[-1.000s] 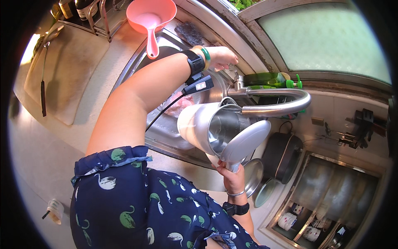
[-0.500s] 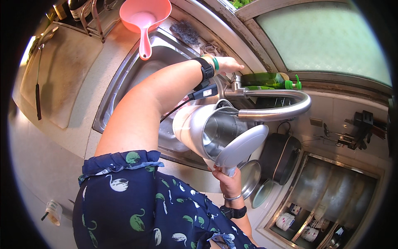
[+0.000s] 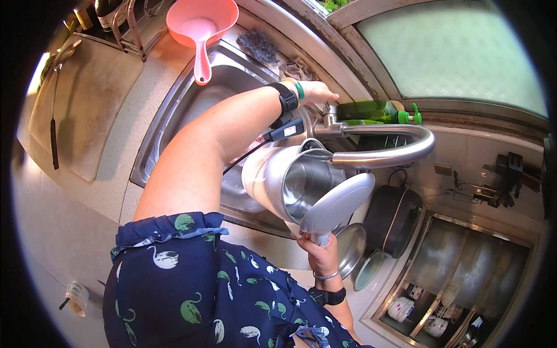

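right hand (image 3: 319,250) grips kettle (image 3: 293,182); green bottle (image 3: 371,111), label unclear.

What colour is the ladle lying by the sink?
Pink; the ladle shows best in the head view, resting on the sink rim.

Navy top with little green and white bird prints, ruffled short sleeve (image 3: 168,227). Black strap (image 3: 286,98) plus green band (image 3: 299,90) on one wrist, thin bangle (image 3: 325,276) and black watch (image 3: 328,296) on the other.

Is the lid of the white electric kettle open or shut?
Open: the white electric kettle's grey lid is swung back, showing its steel inside under the curved steel tap.
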The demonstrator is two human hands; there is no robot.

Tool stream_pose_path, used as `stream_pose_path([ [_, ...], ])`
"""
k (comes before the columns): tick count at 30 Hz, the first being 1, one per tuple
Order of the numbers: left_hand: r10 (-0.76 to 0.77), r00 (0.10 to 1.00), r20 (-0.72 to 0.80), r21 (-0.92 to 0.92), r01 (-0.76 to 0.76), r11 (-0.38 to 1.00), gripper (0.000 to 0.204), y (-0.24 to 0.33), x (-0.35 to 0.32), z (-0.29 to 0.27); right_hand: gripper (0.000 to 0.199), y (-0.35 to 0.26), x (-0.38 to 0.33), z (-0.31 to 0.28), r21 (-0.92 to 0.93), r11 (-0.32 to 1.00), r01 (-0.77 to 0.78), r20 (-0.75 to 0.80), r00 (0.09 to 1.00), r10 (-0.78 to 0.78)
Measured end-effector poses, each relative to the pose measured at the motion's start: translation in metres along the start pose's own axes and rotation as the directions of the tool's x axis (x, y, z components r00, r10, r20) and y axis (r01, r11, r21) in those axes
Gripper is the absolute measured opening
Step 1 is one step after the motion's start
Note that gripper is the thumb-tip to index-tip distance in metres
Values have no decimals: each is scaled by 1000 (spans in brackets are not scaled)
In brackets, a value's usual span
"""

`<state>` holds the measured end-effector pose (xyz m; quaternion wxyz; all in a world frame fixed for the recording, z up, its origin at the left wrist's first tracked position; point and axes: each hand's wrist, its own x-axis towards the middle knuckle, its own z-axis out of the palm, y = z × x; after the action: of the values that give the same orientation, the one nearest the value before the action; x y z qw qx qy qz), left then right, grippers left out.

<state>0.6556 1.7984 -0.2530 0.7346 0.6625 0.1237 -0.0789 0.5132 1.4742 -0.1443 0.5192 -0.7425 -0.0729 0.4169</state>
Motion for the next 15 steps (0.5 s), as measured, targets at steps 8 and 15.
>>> stream_pose_path([
  [8,-22,999,31,23,22,1000,59,0,-3,1,24,-1,-1,-1,-31,1000,0,-2,1000,0],
  [15,-57,998,27,49,55,997,58,3,-7,2,25,1,-1,-2,-7,1000,0,2,1000,0],
])
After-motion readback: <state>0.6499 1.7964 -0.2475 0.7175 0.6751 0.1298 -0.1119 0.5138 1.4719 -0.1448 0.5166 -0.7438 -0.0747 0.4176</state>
